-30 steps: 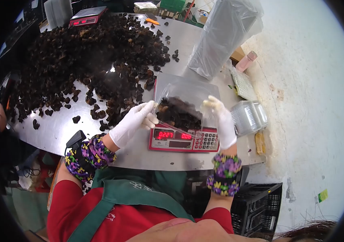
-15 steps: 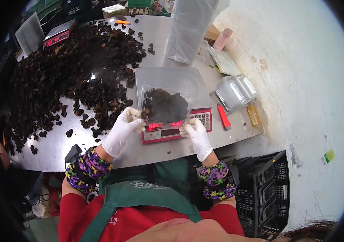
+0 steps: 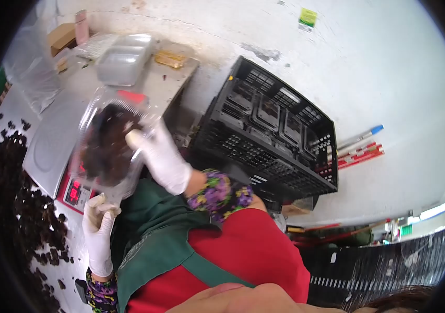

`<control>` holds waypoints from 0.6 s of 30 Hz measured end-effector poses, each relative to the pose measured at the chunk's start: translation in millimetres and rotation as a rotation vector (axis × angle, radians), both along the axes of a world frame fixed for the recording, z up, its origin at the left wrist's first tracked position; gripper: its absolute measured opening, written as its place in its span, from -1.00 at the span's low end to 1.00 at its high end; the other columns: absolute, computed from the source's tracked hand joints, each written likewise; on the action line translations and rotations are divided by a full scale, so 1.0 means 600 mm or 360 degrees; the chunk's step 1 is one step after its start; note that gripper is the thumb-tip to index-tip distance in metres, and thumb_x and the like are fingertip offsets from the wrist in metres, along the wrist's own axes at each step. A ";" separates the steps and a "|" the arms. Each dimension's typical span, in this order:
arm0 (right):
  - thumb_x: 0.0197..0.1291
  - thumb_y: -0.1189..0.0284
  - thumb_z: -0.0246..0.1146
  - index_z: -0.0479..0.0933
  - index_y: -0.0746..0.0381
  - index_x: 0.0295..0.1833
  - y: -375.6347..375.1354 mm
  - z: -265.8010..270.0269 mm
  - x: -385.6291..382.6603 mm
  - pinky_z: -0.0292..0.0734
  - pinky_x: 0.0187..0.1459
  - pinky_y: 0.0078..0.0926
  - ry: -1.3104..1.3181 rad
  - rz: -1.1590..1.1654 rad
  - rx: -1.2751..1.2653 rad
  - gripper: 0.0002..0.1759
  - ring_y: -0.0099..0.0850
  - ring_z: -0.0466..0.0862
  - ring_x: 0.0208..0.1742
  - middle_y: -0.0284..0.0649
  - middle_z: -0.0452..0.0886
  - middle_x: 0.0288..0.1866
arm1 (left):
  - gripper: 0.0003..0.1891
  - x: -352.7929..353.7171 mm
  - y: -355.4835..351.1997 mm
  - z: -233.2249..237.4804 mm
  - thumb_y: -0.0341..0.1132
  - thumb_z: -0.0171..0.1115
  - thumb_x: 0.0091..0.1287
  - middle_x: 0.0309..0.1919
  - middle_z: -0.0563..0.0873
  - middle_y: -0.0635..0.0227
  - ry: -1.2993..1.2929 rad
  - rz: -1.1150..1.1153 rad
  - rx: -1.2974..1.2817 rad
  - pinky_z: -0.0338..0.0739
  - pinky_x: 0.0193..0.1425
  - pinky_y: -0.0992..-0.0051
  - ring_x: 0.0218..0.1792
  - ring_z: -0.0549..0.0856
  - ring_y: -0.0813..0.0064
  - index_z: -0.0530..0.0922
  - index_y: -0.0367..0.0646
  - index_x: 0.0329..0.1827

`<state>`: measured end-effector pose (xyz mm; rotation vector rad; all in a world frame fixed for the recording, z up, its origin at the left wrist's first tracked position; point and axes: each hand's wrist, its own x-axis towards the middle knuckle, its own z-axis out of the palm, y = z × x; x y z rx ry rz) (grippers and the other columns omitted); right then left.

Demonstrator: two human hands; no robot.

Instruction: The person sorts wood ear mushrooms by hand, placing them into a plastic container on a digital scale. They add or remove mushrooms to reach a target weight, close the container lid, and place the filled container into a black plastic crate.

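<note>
A clear plastic clamshell box (image 3: 111,143) filled with dark wood ear mushrooms is lifted off the scale, tilted and smeared by motion. My right hand (image 3: 162,159), in a white glove, grips the box's right side, thumb over the lid. My gloved left hand (image 3: 98,229) is closed with curled fingers at the box's lower edge. Behind and below the box is the red-and-grey digital scale (image 3: 50,141), its red display partly showing. Loose wood ear mushrooms (image 3: 16,198) are spread over the metal table on the left.
A black plastic crate (image 3: 269,130) to the right holds several clear boxes. On the table's far end are stacked empty clear trays (image 3: 123,60), a yellow package (image 3: 170,58) and a pink bottle (image 3: 81,27). Red-and-white poles (image 3: 360,154) lean by the wall.
The filled box has come up off the scale and is held nearer my body. My view has swung right, bringing the crate to the middle. The right hand has shifted along the box's side.
</note>
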<state>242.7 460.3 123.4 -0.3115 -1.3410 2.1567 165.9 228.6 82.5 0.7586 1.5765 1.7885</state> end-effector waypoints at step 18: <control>0.35 0.14 0.30 0.41 0.32 0.44 0.452 -0.071 0.332 0.42 0.40 -0.19 -0.2017 -0.1107 0.1796 -0.33 -0.03 0.55 0.34 0.08 0.57 0.32 | -0.78 -0.107 -0.146 -0.089 -0.35 0.13 0.59 -0.17 0.70 0.41 0.0173 0.0766 -0.0289 0.55 0.07 0.54 -0.14 0.65 0.60 0.61 -0.25 0.14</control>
